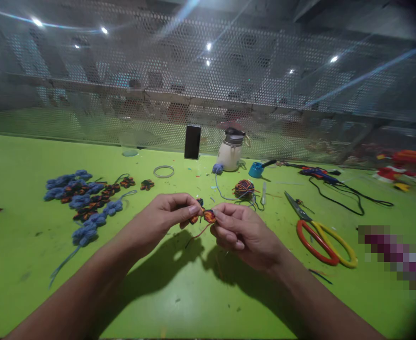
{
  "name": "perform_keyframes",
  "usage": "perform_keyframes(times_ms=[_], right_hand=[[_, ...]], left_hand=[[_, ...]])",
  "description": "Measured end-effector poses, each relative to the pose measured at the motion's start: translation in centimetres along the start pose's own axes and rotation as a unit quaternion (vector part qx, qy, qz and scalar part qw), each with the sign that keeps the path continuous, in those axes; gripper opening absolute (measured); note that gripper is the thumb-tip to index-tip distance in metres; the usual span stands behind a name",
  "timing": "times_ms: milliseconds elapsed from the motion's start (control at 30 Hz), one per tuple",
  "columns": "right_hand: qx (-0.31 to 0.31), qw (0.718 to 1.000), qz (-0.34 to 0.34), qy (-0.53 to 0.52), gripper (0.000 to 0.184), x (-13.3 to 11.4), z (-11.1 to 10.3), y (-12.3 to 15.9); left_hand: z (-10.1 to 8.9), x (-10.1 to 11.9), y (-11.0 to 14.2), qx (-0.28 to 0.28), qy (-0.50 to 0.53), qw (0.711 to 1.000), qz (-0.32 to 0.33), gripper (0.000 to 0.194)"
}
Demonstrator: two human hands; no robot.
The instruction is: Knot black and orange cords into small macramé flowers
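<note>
Between my two hands, above the green table, is a small crocheted yarn flower [209, 216] in orange, dark blue and purple. My left hand [174, 212] pinches its left side between thumb and fingertips. From the right, my right hand [245, 231] grips it the same way, the other fingers curled under. A loose yarn tail [197, 235] hangs below the flower. Behind my right hand lies a multicoloured yarn ball [244, 189]. Left of my left hand are blue yarn flowers [84, 233] and several dark orange-and-black ones [98, 202], the nearest a single flower [147, 184].
Orange-and-yellow scissors [317, 236] lie open at right. Farther back are a blue pot [256, 169], a jug [230, 151], an upright phone [193, 142], a ring [163, 171], a clear cup [129, 144] and a glue gun [319, 174] with its cord. Perforated metal mesh [208, 94] borders the table [179, 302].
</note>
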State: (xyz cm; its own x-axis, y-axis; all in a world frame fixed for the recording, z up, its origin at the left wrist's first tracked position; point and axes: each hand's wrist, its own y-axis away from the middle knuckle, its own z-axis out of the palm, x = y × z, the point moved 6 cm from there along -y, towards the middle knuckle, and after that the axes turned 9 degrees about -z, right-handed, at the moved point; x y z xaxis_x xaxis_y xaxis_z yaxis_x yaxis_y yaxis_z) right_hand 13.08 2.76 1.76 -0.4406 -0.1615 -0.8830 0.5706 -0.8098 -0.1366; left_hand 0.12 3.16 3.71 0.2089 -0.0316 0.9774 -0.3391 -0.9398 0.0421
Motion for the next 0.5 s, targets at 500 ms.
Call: perform_keyframes(times_ms=[500], right_hand=[[0.008,0.999,-0.028,-0.015,0.015,-0.38,0.3,0.11]], left_hand=[[0.25,0.28,-0.11,-0.033,-0.054,0.998,-0.021,0.013]])
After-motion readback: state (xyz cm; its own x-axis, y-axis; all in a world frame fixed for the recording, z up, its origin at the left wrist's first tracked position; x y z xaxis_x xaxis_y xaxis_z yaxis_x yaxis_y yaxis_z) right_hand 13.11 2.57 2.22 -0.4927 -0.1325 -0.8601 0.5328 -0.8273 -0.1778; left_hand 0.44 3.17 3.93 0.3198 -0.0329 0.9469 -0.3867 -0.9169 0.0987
